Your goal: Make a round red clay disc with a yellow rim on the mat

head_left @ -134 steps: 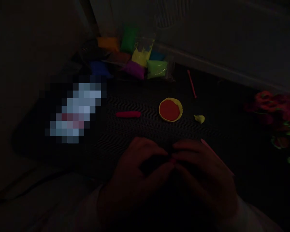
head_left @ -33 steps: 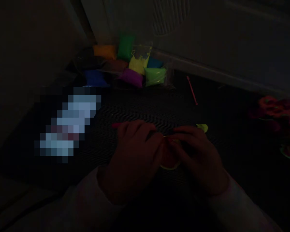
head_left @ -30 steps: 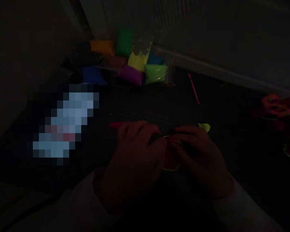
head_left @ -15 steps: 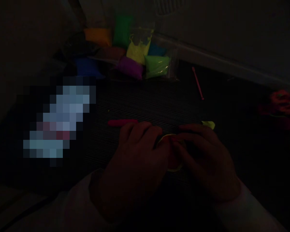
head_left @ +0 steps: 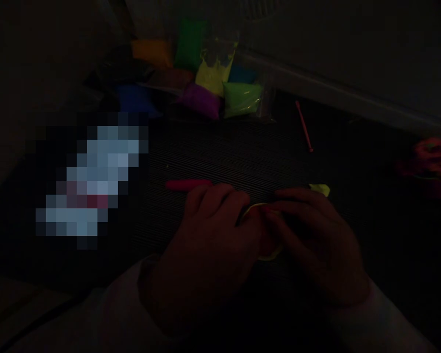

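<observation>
A small round clay dish [head_left: 269,240] with a red inside and a yellow rim lies between my hands, partly covered by them. My left hand [head_left: 209,245] is closed around its left side, fingers curled and the thumb side over the edge. At the dish's upper part my right hand [head_left: 318,245] pinches a small pink bit of clay [head_left: 267,209] between thumb and fingertips. Just beyond the left knuckles lies a pink clay roll [head_left: 187,185], its right end hidden. Behind the right fingers sits a yellow lump of clay [head_left: 320,189]. The light is very dim.
Several bags of coloured clay, including a light green bag [head_left: 242,98] and a purple bag [head_left: 201,101], stand at the back. A thin pink tool [head_left: 304,126] lies right of them. A bright blurred-out panel [head_left: 95,176] is left. Colourful shapes [head_left: 435,157] pile up far right.
Earlier the dish lay uncovered farther back while both hands met in front of it over something pink. Now both hands are at the dish. In the last second they have hardly moved.
</observation>
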### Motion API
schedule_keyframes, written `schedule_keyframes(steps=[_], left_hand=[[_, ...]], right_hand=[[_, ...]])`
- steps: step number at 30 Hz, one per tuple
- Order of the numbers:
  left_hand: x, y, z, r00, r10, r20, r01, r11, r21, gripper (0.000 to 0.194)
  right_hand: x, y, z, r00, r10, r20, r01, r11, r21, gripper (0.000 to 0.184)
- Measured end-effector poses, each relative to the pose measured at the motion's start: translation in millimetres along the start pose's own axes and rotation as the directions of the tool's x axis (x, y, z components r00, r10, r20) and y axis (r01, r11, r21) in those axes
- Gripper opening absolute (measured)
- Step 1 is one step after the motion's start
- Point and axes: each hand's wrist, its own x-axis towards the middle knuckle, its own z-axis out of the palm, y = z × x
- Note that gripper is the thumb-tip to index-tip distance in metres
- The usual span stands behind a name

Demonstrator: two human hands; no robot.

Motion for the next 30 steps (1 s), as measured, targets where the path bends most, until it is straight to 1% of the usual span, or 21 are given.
schedule_keyframes(steps=[6,13,18,24,30], left_hand=[[-1.8,0.7,-0.8,1.0,0.006,-0.01,-0.006,1.0,-0.007,0.016],[-2.2,0.8,0.1,1.0,0.003,-0.009,-0.003,1.0,-0.013,0.017],[-2.0,0.8,-0.9,1.0,-0.005,0.001,0.005,1.0,-0.021,0.019],[-2.5,1.1,-1.2,1.0,0.004,-0.007,-0.004,1.0,-0.022,0.018],[-1.0,0.6,0.9,1.0,-0.001,-0.004,0.001,1.0,-0.028,0.021]], right_hand=[[-0.6,2.0,1.4,1.0,-0.014,0.01,0.014,0.999,-0.03,0.013],[-1.3,0.4,2.5,1.0,-0.023,-0.01,0.022,0.997,-0.071,0.013],[-0.8,-0.3,2.3,1.0,-0.01,-0.015,0.009,0.998,-0.063,0.016],[-0.9,-0.5,1.6,0.999,-0.034,-0.005,0.033,0.998,-0.06,0.013],[-1.7,-2.0,0.6,1.0,-0.022,-0.016,0.021,0.999,-0.041,0.013]])
